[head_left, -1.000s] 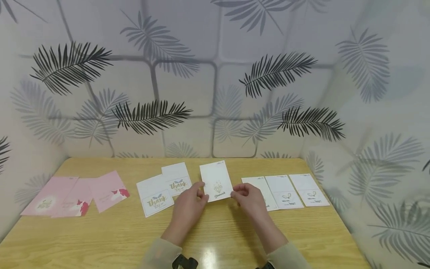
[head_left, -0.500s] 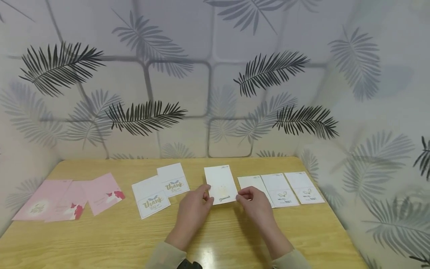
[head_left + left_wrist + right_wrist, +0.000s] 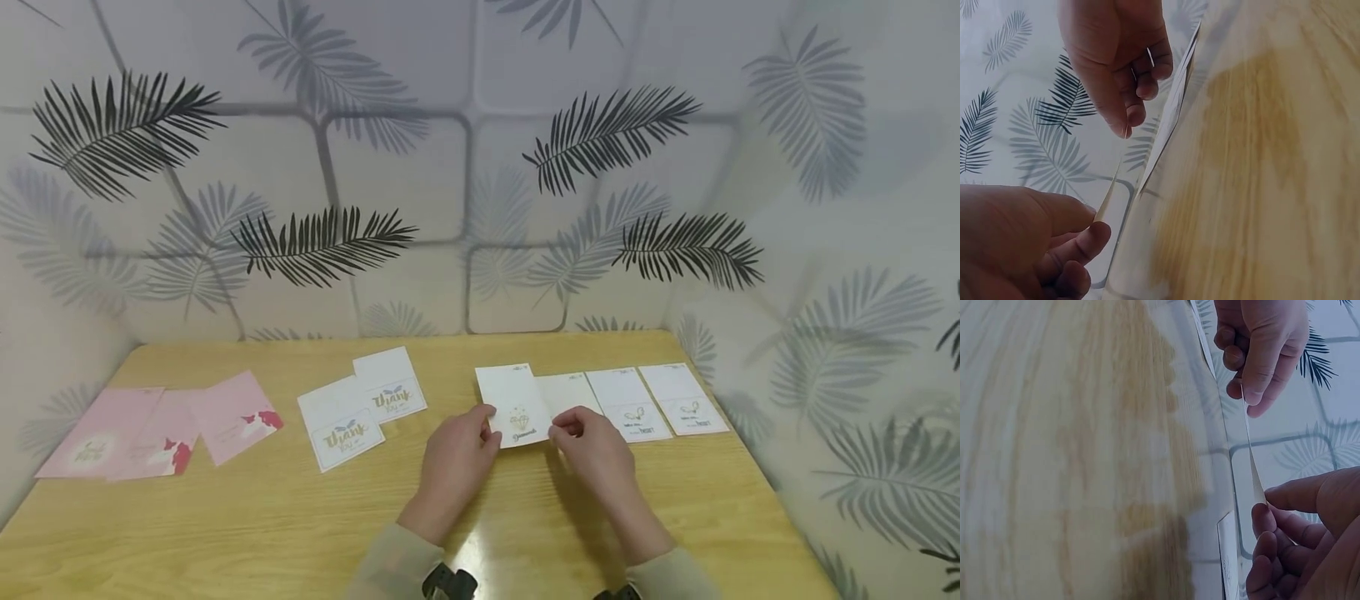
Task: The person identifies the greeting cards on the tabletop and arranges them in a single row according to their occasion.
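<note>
Diamond card (image 3: 507, 393) pinched at opposite sides by left hand (image 3: 456, 454) and right hand (image 3: 598, 450), raised off worktop (image 3: 315, 533) near cream card (image 3: 567, 393). Apparent step: placing; next move likely needs level lowering, then release.

Yellow wood-grain table (image 3: 300, 533) before me, and there at left, three overlapping pink rectangular cards (image 3: 232, 417); next, two overlapping white cards (image 3: 341, 433) gold-lettered "Thank You"; over on my right, three pale rectangular cards (image 3: 628, 406) lie in a row.

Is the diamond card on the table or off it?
Off it: wrist views show the diamond card clear above the table, pinched by left grip and right grip.
</note>
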`<state>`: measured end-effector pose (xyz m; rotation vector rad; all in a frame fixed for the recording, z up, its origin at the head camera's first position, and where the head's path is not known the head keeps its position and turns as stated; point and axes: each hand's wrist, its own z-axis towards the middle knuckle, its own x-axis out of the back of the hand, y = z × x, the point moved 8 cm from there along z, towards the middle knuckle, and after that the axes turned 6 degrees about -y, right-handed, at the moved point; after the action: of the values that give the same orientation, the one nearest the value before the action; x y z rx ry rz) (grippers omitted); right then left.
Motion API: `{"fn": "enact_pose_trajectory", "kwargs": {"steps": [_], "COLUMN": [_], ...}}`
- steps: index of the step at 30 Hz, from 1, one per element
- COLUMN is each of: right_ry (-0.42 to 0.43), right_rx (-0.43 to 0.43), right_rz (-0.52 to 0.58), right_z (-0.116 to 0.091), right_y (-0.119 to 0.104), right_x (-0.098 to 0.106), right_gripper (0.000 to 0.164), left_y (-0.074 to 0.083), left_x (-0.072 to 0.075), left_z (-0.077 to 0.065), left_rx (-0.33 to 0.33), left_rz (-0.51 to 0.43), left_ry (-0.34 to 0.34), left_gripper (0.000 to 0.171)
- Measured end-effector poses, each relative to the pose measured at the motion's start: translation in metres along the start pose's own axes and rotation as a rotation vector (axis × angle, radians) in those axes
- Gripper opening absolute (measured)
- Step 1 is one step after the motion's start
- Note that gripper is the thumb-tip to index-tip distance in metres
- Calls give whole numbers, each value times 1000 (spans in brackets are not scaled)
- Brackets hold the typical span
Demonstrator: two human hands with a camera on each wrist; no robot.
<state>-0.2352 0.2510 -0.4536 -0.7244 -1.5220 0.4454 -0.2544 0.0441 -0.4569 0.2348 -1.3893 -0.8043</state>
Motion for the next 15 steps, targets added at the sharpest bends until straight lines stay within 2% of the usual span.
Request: {"fn": "enact_pose_trajectory", "kwargs": {"steps": [7,15], "right_ry": [-44,-52], "right_rx": [-5,-8], "right_rz": [-45,-89], "right_z": [-2,0], "right_y": [5,4], "right_x": [-3,-7], "right_gripper": [11,9], "left_y": [1,1], "left_x": [-6,-7], "left_z": [-2,-2], "left_rx": [8,1], "left_rz": [29,72], "left_ry": [-25,-53], "left_gripper": [27,27]}}
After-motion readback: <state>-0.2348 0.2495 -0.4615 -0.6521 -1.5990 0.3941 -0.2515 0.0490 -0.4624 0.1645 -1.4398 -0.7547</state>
